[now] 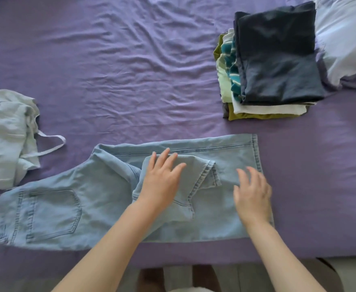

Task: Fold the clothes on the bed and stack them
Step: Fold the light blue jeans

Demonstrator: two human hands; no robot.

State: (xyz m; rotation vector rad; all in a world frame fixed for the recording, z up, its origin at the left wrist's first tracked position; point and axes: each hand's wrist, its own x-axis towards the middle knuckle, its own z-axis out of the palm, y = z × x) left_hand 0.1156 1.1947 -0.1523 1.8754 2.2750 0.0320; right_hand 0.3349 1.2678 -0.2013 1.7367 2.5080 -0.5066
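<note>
An unfolded pale garment waits at left; the jeans lie across the bed's near edge, mid-fold. The left hand presses flat, the right hand hovers, fingers spread. Next, probably folding again towards the stack

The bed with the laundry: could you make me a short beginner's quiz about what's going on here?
1. True or false: the left hand lies flat, fingers straight, on the light blue denim jeans.
2. Which garment tops the folded stack of clothes? A) dark navy folded garment B) olive one C) white one
3. Fill in: the crumpled pale blue garment with a strap, not yet folded, lies at the ____ edge of the purple bedsheet.

Key: 1 true; 2 A, the dark navy folded garment; 3 left.
</note>
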